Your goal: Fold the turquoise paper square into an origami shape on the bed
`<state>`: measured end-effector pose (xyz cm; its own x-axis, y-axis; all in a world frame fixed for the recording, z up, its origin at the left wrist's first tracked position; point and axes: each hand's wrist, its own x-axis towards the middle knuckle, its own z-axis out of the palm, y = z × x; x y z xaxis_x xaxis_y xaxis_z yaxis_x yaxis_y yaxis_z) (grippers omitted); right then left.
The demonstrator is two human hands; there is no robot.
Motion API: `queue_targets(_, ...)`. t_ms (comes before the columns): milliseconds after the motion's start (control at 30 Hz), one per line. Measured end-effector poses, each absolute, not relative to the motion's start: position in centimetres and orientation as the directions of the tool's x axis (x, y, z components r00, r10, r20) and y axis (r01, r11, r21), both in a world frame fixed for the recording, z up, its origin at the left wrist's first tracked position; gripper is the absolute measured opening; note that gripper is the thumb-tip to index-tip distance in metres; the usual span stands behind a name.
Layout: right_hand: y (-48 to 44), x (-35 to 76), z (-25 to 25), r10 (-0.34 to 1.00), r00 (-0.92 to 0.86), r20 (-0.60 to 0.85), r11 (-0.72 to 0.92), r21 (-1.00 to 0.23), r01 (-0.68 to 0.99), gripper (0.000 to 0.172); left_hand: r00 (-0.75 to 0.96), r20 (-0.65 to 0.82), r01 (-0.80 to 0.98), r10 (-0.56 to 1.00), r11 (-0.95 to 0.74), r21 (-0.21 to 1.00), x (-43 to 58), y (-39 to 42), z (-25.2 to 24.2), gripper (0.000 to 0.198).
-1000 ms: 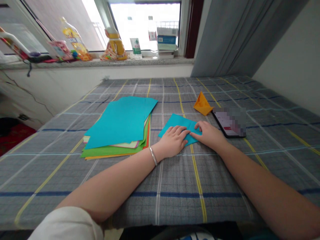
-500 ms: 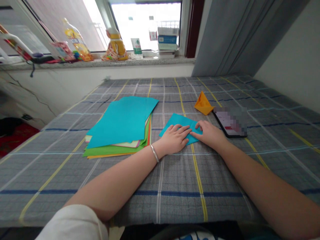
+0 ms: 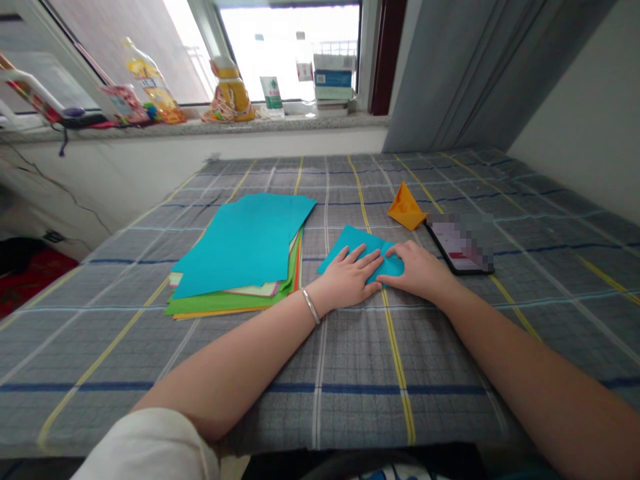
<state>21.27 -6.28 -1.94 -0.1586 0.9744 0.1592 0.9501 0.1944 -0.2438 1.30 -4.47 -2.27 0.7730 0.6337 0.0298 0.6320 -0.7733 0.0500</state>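
Two hands at work here: the left hand [image 3: 347, 280] and the right hand [image 3: 417, 270] are both pressing down flat and open on one folded teal paper [image 3: 357, 248], not pinching it, and it's lying on the checked cloth [image 3: 320, 373]. One orange paper triangle [image 3: 406, 208] is sitting just beside one phone [image 3: 460, 245], while one stack of colored sheets [image 3: 240, 247] is lying left of the hands.

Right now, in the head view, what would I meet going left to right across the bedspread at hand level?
Paper stack → left hand → right hand → phone
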Motion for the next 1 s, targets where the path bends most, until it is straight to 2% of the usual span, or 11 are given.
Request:
queue_targets(533,-6.3,21.2,-2.0,0.974,-0.169,0.152,0.199,-0.216,0.956,0.055,0.769,0.022,0.636,0.639,-0.768,0.075,1.4,-4.5,-1.8,0.063)
queue_targets(833,-5.8,22.0,-0.7,0.988,-0.153,0.002,0.151,-0.181,0.972,0.061,0.759,-0.007,0.649,0.651,-0.757,0.079,1.5,-4.5,-1.5,0.064)
queue_targets(1000,-5.6,23.1,0.1,0.989,-0.135,-0.059,0.121,-0.195,0.973,0.057,0.758,-0.019,0.651,0.652,-0.755,0.079,1.5,-4.5,-1.4,0.064)
